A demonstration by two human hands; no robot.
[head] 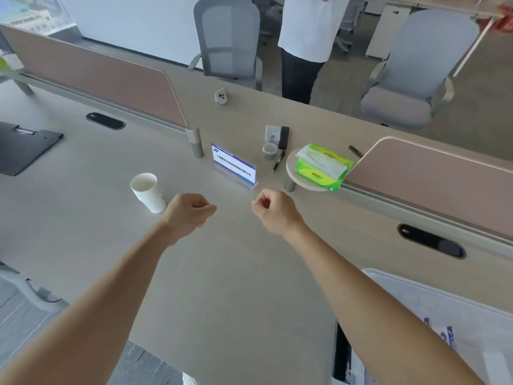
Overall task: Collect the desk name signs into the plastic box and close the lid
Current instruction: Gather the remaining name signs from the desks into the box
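Note:
A desk name sign (pixel 233 167), a clear acrylic stand with a white and blue card, stands upright on the beige desk (pixel 236 273) just beyond my hands. My left hand (pixel 188 212) hovers over the desk to the sign's near left, its fingers curled shut with nothing in them. My right hand (pixel 273 211) is just near the sign's right end, also curled shut and empty. The clear plastic box (pixel 449 315) sits at the lower right, with several blue and white signs showing inside it.
A stack of paper cups (pixel 148 191) stands left of my left hand. A green tissue pack (pixel 322 166), a pen (pixel 278 161), a small jar (pixel 269 150) and a dark phone (pixel 283 137) lie behind the sign. A person (pixel 305 45) stands across the desk between two office chairs.

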